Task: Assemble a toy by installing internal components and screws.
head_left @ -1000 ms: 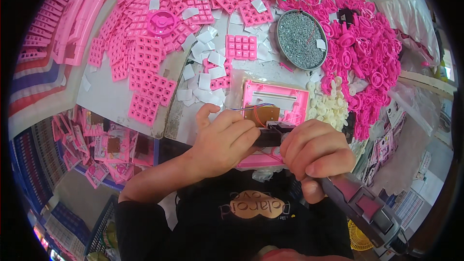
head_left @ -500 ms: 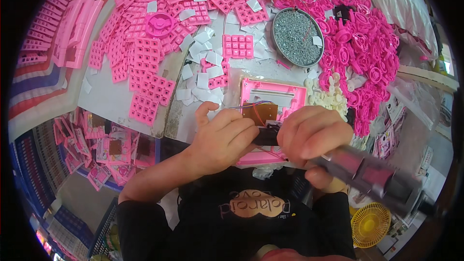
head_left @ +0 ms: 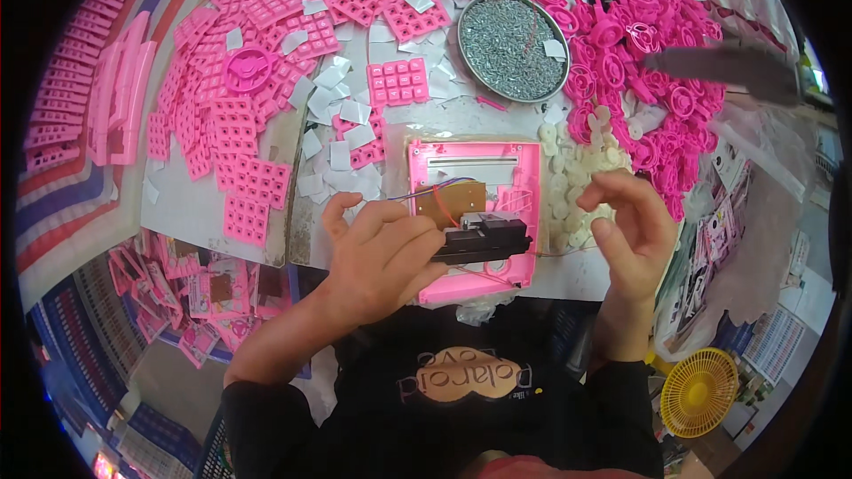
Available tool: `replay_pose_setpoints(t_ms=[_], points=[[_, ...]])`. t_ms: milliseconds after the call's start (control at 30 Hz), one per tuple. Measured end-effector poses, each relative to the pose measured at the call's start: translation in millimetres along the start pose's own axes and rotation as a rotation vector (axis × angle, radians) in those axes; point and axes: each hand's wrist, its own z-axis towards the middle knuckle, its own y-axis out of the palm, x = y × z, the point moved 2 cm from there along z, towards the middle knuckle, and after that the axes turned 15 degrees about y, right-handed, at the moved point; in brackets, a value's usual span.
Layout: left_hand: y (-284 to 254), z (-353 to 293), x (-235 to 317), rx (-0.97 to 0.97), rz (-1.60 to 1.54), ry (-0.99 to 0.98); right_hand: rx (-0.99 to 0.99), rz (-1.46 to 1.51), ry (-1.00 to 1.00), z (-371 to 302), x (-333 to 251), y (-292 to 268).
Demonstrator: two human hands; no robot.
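Observation:
A shallow pink plastic housing (head_left: 530,186) lies open on the table in front of me. Inside it are a brown circuit board (head_left: 470,198) with thin red and blue wires and a black plastic mechanism (head_left: 497,241). My left hand (head_left: 382,253) grips the left end of that mechanism, its fingertips partly hidden. Nothing is in my right hand (head_left: 637,231), raised just right of the housing with thumb and fingers apart. At the upper right, a dark powered screwdriver (head_left: 728,71) is smeared by motion, apart from my hand.
Behind the housing stands a round tray (head_left: 462,49) of small screws. Pink keypads (head_left: 235,124) and white paper squares (head_left: 355,112) cover the left side. Pink ring-shaped parts (head_left: 612,71) and whitish pieces (head_left: 568,173) are heaped right. A yellow basket (head_left: 699,390) sits lower right.
My right hand has let go of the powered screwdriver, which has swung up to the far right. The black mechanism is now uncovered. My left hand stays on it; the whole view has shifted slightly.

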Motion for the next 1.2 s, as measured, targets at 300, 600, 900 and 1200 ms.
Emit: replay_pose_setpoints(t_ms=[300,600,900,1200], points=[[2,-1,1,0.017,0.021,0.003,0.277,-0.349,-0.365,-3,-3,-17],[2,-1,1,0.01,0.015,0.01,0.624,-0.227,-0.561,14,-11,-64],[2,-5,1,0.008,0.021,0.024,0.621,-0.033,-0.691,95,-47,-48],[1,-5,-1,0.022,-0.047,0.026,-0.113,0.092,-0.453,101,-63,-6]])
